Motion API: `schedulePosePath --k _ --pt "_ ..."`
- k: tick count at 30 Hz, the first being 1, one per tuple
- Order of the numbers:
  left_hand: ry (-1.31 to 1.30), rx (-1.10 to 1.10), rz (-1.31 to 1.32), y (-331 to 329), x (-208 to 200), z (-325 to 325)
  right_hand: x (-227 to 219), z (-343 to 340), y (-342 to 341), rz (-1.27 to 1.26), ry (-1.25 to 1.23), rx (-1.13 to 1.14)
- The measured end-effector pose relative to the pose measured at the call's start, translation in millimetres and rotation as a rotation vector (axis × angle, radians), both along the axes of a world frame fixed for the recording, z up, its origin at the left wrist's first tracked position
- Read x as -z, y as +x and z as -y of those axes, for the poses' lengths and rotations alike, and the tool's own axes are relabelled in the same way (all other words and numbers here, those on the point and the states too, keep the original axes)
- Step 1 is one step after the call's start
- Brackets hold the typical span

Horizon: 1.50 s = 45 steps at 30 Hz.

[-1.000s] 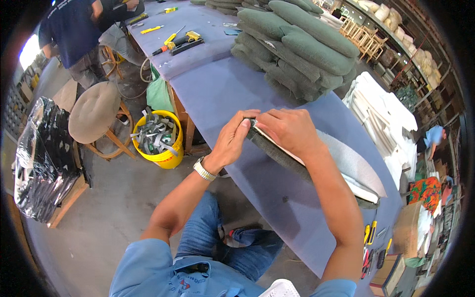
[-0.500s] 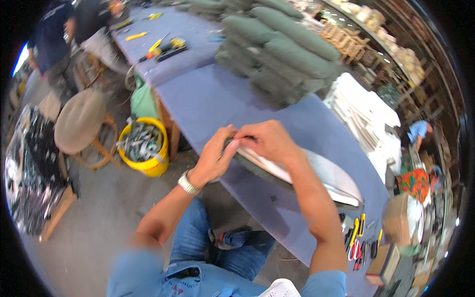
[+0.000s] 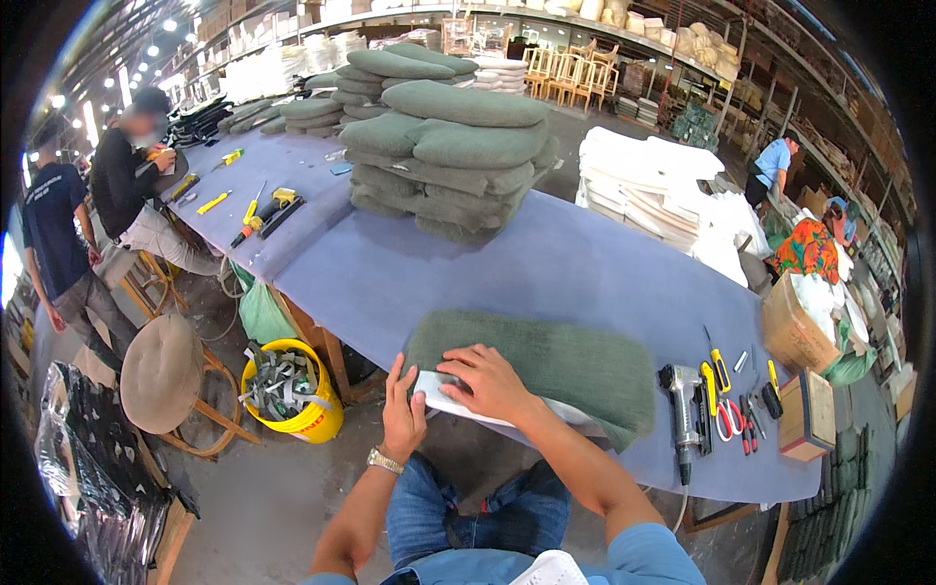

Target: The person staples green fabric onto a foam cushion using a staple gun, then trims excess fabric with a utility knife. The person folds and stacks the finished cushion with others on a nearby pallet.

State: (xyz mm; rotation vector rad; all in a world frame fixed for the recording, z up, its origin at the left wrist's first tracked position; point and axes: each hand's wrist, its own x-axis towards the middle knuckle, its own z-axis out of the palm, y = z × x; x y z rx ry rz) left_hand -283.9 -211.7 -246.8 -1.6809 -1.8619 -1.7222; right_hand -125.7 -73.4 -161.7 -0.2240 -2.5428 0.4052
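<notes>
A dark green fabric cushion cover (image 3: 556, 361) lies flat along the table's near edge, green face up. White padding (image 3: 437, 392) shows at its near left end and along the near side. My left hand (image 3: 402, 417), a watch on its wrist, stands at that left end with its fingers stretched out, touching or right beside the padding. Over the padding rests my right hand (image 3: 483, 382), fingers apart and slightly bent, the palm side hidden. Neither hand is plainly wrapped round anything.
Green cushions (image 3: 448, 146) are piled on the far part of the blue table (image 3: 331, 253). At the right lie a pneumatic tool (image 3: 684, 405), red-handled scissors (image 3: 729, 419) and a box (image 3: 807, 414). A yellow bucket of scraps (image 3: 317, 424) and a stool (image 3: 164, 375) stand left.
My hands were together, pinching the end of the piece with its pale side showing. Now they are apart and the cover lies green face up. The view has tilted upward.
</notes>
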Motion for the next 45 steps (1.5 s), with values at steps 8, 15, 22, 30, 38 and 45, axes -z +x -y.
schedulePosePath --k 8,15,22,30,38,45 --pt "-0.128 -0.053 -0.071 -11 -13 14 -5 38 4 0.091 0.19 0.091" --pt "-0.244 -0.075 -0.199 -7 -33 23 10 34 -1 0.028 0.223 0.12" --pt "-0.352 -0.07 -0.353 -11 -51 27 12 31 -1 -0.041 0.122 0.126" --pt "-0.443 -0.073 -0.414 -18 -71 24 -24 57 -8 0.068 -0.057 0.133" --pt "-0.333 -0.089 -0.59 -25 -54 20 -19 59 7 -0.034 0.007 0.108" --pt "-0.388 -0.048 -0.592 -40 -93 -9 -44 38 17 -0.161 0.331 0.108"
